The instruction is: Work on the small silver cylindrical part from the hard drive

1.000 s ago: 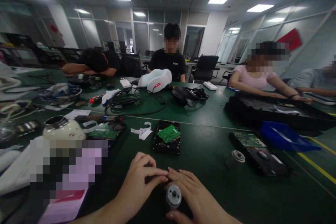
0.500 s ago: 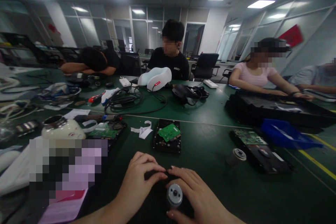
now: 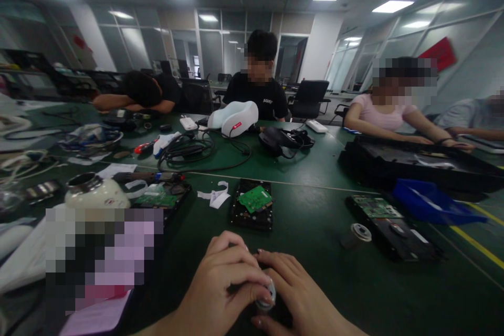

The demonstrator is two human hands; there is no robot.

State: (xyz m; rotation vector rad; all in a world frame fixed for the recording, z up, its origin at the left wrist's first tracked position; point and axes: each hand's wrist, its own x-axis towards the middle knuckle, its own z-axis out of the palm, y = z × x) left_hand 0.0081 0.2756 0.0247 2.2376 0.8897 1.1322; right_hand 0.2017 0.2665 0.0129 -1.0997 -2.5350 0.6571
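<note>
A small metal cylinder (image 3: 271, 296) with a round silver top stands low in the middle, between my two hands. My right hand (image 3: 301, 291) curls round its right side, with the thumb in front and the fingers behind. The thumb and fingertips of my left hand (image 3: 226, 278) are pinched together at the top of the cylinder and cover part of it; anything small between them is hidden. Ahead of my hands lies a black hard drive (image 3: 244, 220) with a green circuit board (image 3: 255, 198) on top.
To the right are a second metal cylinder (image 3: 356, 235), another hard drive (image 3: 407, 239), a blue bag (image 3: 437, 202) and a black tray (image 3: 417, 165). A cream pot (image 3: 98, 197) and a pink item (image 3: 102, 315) are at left. Cables and a neck pillow (image 3: 236, 118) lie farther back. People sit opposite.
My left hand has moved right and down onto the top of the cylinder, which it now partly covers. My right hand has stayed almost where it was.
</note>
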